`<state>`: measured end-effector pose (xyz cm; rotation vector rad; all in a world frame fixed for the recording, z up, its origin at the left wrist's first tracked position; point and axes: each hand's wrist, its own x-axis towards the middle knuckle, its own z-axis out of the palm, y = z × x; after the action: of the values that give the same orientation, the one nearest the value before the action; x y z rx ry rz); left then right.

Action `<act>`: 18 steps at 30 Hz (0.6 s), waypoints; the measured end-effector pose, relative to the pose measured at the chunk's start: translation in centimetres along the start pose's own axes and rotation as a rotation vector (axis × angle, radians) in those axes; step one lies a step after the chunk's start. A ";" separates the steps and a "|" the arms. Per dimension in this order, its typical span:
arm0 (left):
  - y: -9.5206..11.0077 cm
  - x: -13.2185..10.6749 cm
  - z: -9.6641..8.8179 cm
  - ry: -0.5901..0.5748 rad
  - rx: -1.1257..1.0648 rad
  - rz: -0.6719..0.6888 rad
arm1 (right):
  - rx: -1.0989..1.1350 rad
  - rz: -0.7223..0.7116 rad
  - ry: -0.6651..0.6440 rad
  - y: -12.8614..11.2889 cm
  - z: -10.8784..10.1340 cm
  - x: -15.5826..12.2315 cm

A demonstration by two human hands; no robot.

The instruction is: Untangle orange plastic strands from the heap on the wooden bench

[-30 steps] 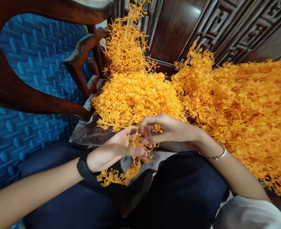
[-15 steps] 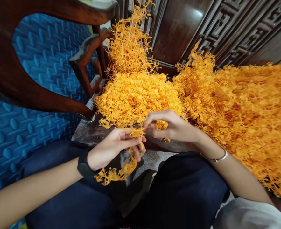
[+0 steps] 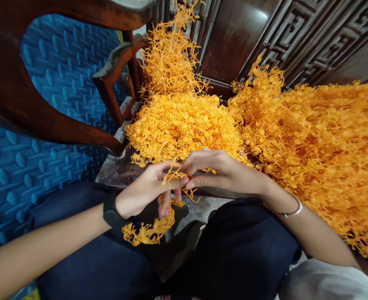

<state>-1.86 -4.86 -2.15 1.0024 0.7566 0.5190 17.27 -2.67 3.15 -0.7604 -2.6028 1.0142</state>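
My left hand (image 3: 146,189) pinches a small bunch of thin orange curly strands (image 3: 151,231) that hangs below it over my lap. My right hand (image 3: 224,171) meets it, fingers closed on the top of the same strands near the left thumb. Both hands hover at the front edge of a dark wooden surface (image 3: 118,171). Just beyond lies a dense pile of the orange strands (image 3: 184,125). A much larger heap (image 3: 321,154) spreads to the right.
A dark carved wooden chair frame (image 3: 46,121) arcs at the left over blue textured matting (image 3: 55,71). Dark carved wood panels (image 3: 284,37) stand behind the piles. My legs in dark trousers (image 3: 243,250) fill the bottom. A black band and a silver bracelet (image 3: 288,212) sit on my wrists.
My two hands have shifted slightly and closed together again on the bunch; the hanging strands swung a little lower and left. The piles have not moved.
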 end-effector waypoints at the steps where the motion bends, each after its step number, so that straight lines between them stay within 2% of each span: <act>1: 0.0 -0.1 0.0 -0.014 0.000 -0.027 | 0.026 0.004 0.027 0.0 -0.1 -0.1; 3: 0.1 -0.2 -0.1 -0.038 0.040 -0.065 | 0.066 0.036 0.115 -0.1 -0.4 -0.2; 6: 0.1 -0.3 0.0 -0.020 0.110 -0.042 | 0.121 0.134 0.339 0.0 -0.7 -0.5; 9: 0.2 -0.4 0.1 0.012 0.054 -0.015 | 0.184 0.204 0.516 0.4 -0.8 -0.6; 18: 0.9 0.0 0.1 0.048 -0.076 0.031 | 0.211 0.252 0.807 1.5 -0.1 0.2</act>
<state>-1.81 -4.54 -1.32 0.9352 0.7595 0.5962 17.73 -1.54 2.22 -1.1611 -1.7188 0.7920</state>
